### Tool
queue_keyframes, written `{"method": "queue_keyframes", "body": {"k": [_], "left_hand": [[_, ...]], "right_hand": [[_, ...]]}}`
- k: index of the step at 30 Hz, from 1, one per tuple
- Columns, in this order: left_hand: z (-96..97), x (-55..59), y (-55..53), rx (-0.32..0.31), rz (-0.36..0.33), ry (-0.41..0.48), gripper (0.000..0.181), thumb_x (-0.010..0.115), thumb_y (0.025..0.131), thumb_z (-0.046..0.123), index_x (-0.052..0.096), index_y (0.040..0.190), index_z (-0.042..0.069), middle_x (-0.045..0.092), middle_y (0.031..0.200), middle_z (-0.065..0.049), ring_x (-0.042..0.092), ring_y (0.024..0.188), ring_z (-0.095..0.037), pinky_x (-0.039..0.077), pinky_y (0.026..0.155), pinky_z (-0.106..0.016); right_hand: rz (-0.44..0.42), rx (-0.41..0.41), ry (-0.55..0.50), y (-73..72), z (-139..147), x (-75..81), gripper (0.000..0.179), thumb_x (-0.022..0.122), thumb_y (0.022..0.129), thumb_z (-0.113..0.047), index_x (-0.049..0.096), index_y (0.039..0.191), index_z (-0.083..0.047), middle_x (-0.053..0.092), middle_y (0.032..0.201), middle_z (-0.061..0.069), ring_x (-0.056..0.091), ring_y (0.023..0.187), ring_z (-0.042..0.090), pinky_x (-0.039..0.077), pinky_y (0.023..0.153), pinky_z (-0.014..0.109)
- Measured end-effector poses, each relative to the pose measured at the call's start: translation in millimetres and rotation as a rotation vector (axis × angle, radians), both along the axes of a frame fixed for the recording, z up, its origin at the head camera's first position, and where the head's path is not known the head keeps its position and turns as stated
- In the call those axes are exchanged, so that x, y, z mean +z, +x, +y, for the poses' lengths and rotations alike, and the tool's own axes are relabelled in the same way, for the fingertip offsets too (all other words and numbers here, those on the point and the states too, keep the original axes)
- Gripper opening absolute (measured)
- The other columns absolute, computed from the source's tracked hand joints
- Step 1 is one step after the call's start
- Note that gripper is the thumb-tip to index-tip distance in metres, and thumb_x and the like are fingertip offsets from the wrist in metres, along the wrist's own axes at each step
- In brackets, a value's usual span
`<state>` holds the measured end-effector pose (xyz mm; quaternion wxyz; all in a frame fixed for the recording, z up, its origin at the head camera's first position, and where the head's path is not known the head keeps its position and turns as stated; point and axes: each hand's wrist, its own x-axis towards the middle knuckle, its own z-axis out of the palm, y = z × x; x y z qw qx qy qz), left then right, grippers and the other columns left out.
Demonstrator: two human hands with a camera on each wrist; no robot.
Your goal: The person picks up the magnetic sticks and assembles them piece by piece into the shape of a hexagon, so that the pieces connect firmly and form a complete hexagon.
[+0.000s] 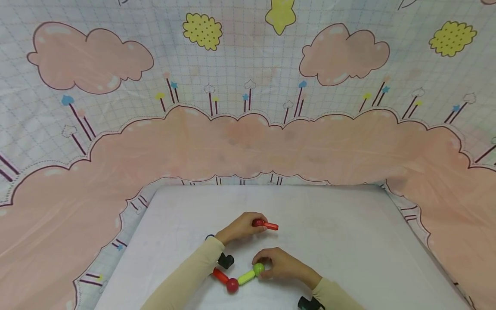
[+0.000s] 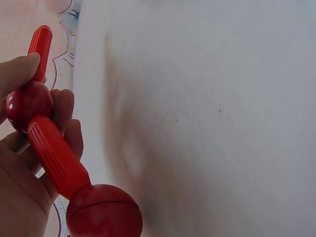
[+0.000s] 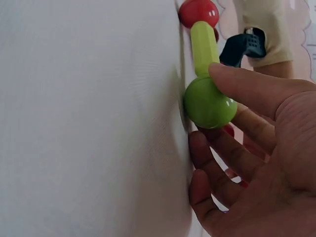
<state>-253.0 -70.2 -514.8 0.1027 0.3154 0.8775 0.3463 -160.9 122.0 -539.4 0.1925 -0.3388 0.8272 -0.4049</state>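
Note:
My left hand (image 1: 243,226) grips a red ball (image 2: 29,104) of a toy chain. A ribbed red rod (image 1: 272,226) sticks out past the fingers to the right. In the left wrist view, a second red rod (image 2: 57,155) runs from that ball to another red ball (image 2: 104,213). Nearer the front, my right hand (image 1: 284,263) pinches a green ball (image 3: 211,102) between thumb and fingers. A yellow-green rod (image 1: 246,277) joins it to a red ball (image 1: 232,285), and from there a red rod (image 1: 221,276) passes behind the left sleeve, its far end hidden.
Both hands work over a white table (image 1: 341,224). Behind and around it hangs a cloth (image 1: 248,146) printed with clouds and stars. A black wrist device (image 1: 226,261) sits at the left wrist, another black device (image 1: 310,303) by the right sleeve.

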Motion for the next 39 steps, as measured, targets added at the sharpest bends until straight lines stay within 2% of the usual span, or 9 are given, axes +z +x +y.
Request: {"method": "queue_keyframes", "body": {"k": [8, 17, 27, 31, 36, 39], "left_hand": [[-2.8, 1.9, 0.4, 0.024, 0.000, 0.009, 0.016, 0.069, 0.092, 0.023, 0.069, 0.108, 0.020, 0.062, 0.088, 0.005, 0.050, 0.078, -0.008, 0.042, 0.066, -0.020], [-11.1, 1.1, 0.3, 0.074, -0.037, -0.004, 0.013, 0.069, 0.092, 0.023, 0.068, 0.105, 0.023, 0.060, 0.084, 0.007, 0.050, 0.073, -0.008, 0.041, 0.062, -0.020], [-17.3, 7.0, -0.7, 0.104, -0.051, -0.009, 0.018, 0.069, 0.092, 0.026, 0.068, 0.109, 0.020, 0.060, 0.085, 0.004, 0.050, 0.073, -0.010, 0.041, 0.062, -0.022], [-18.1, 6.6, -1.4, 0.110, -0.046, -0.017, 0.019, 0.069, 0.092, 0.027, 0.068, 0.110, 0.020, 0.058, 0.083, 0.004, 0.049, 0.073, -0.009, 0.040, 0.061, -0.022], [-18.8, 4.7, -1.9, 0.122, -0.069, 0.004, 0.018, 0.069, 0.092, 0.025, 0.068, 0.109, 0.020, 0.060, 0.083, 0.005, 0.050, 0.074, -0.011, 0.041, 0.060, -0.022], [-19.4, 5.4, -2.4, 0.131, -0.072, 0.007, 0.018, 0.069, 0.092, 0.025, 0.068, 0.109, 0.020, 0.060, 0.082, 0.004, 0.051, 0.074, -0.012, 0.042, 0.061, -0.023]], "right_hand": [[0.012, -0.049, 0.013, 1.3, 1.5, 0.4, 0.028, 0.081, 0.081, -0.022, 0.069, 0.106, -0.020, 0.067, 0.103, -0.013, 0.055, 0.094, -0.003, 0.046, 0.087, 0.021], [0.028, -0.130, 0.035, -3.3, 15.7, 1.6, 0.026, 0.077, 0.083, -0.021, 0.068, 0.108, -0.019, 0.067, 0.107, -0.009, 0.056, 0.098, 0.003, 0.046, 0.086, 0.023], [0.071, -0.211, 0.071, -14.3, 38.6, 1.5, 0.028, 0.077, 0.083, -0.018, 0.068, 0.110, -0.016, 0.066, 0.105, -0.006, 0.054, 0.092, 0.007, 0.045, 0.078, 0.023], [0.075, -0.246, 0.085, -20.7, 47.3, 1.3, 0.029, 0.077, 0.083, -0.017, 0.067, 0.110, -0.016, 0.065, 0.106, -0.005, 0.056, 0.094, 0.011, 0.047, 0.079, 0.025], [0.059, -0.296, 0.058, -30.4, 58.8, 2.4, 0.029, 0.077, 0.083, -0.013, 0.067, 0.110, -0.014, 0.067, 0.110, -0.001, 0.061, 0.099, 0.017, 0.051, 0.084, 0.030], [-0.007, -0.348, 0.025, -36.5, 65.0, 2.2, 0.029, 0.075, 0.084, -0.012, 0.067, 0.112, -0.014, 0.067, 0.115, 0.002, 0.062, 0.105, 0.021, 0.054, 0.084, 0.034]]}}
